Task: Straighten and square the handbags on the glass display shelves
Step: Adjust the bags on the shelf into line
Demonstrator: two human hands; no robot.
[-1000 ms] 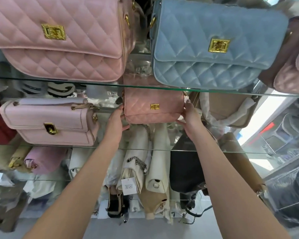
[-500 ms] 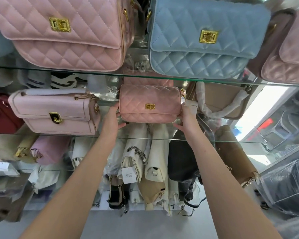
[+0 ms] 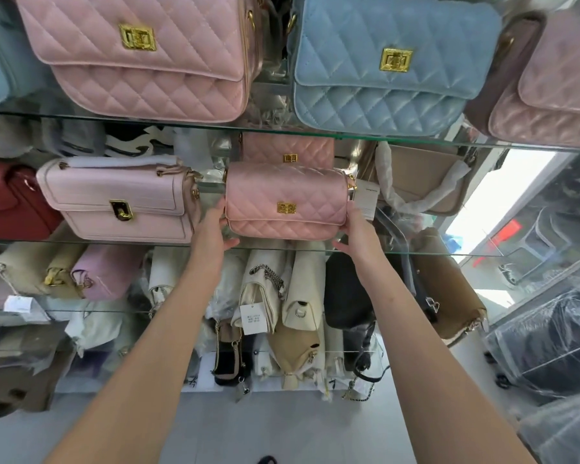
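A small pink quilted handbag with a gold clasp stands upright on the middle glass shelf, near its front edge. My left hand presses its left end, fingers up along the side and thumb stretched under the bottom corner. At the bag's right end my right hand does the same, beside a white paper tag. Behind it stands a second pink quilted bag, mostly hidden.
A pale pink flap bag and a red bag sit to the left, a beige bag to the right. On the upper shelf stand large pink, blue and mauve quilted bags. Lower shelves hold several bags.
Between both hands the small pink bag has come forward toward the shelf's front edge, uncovering the second pink bag behind it. The view has tilted slightly downward.
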